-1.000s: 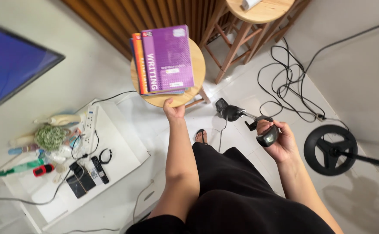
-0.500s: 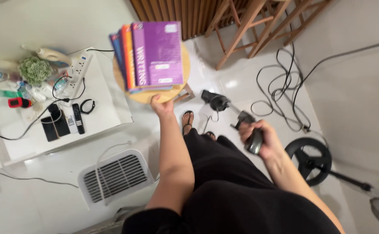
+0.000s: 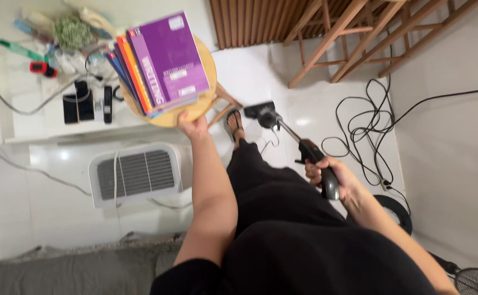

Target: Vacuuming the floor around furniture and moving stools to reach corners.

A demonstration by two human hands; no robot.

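The white floor (image 3: 58,229) spreads bare below and to the left of both grips, with more open tile beyond the vacuum head. A grey cushion edge (image 3: 64,270) runs along the bottom, cut off by the frame. A white grille-topped appliance (image 3: 135,173) sits just left of the left forearm, and a low white table (image 3: 42,123) cluttered with small items lies beyond it, its far end cut off. The round wooden stool (image 3: 206,65) stands past the left hand (image 3: 193,124), whose fingers curl onto its near rim; whether they clamp it or merely rest there cannot be told. A stack of books (image 3: 162,60) covers most of the seat, overhanging its left edge. The right hand (image 3: 334,177) is wrapped tight around the handle of a black stick vacuum (image 3: 304,147), whose head rests on the floor ahead, beside a sandalled foot (image 3: 234,123). Tangled black cables (image 3: 367,128) lie right of that grip; a black round stand base (image 3: 397,210) is half hidden behind the right forearm.
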